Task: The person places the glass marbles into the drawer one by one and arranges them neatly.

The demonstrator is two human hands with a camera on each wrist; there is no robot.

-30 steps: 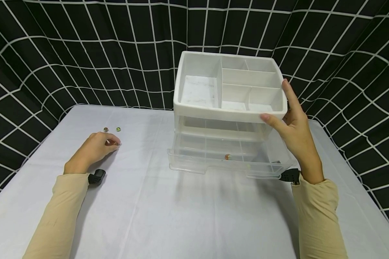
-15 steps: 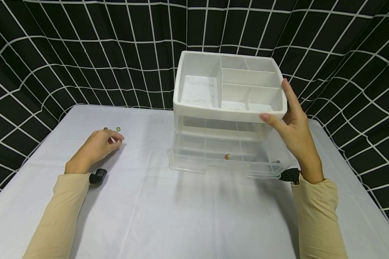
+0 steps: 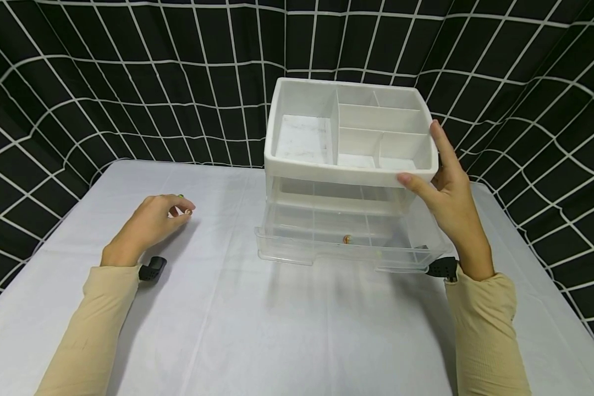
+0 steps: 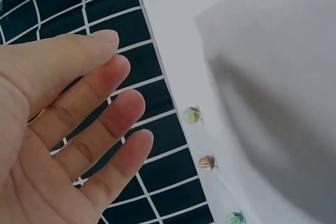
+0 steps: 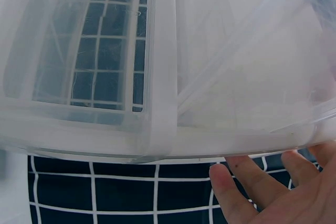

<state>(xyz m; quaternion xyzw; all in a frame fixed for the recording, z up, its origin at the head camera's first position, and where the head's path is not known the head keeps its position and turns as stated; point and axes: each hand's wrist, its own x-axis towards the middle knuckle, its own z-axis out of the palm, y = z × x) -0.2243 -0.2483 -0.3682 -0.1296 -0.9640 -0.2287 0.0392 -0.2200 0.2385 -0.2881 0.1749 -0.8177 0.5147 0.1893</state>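
Your left hand [image 3: 147,225] pinches a small marble [image 3: 188,212], left of the organizer [image 3: 346,171]; your right hand [image 3: 449,195] grips the organizer's right side. Loose marbles [image 4: 207,162] lie left too; another marble [image 3: 347,240] sits in its pulled-out drawer [image 3: 287,252]. Step: apparently marble transfer; next likely needs a rightward carry, organizer steadied.

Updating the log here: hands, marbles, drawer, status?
Left hand pinching marble. Right hand gripping white organizer. Clear drawer open, another marble inside. Nothing visibly blocking its front.
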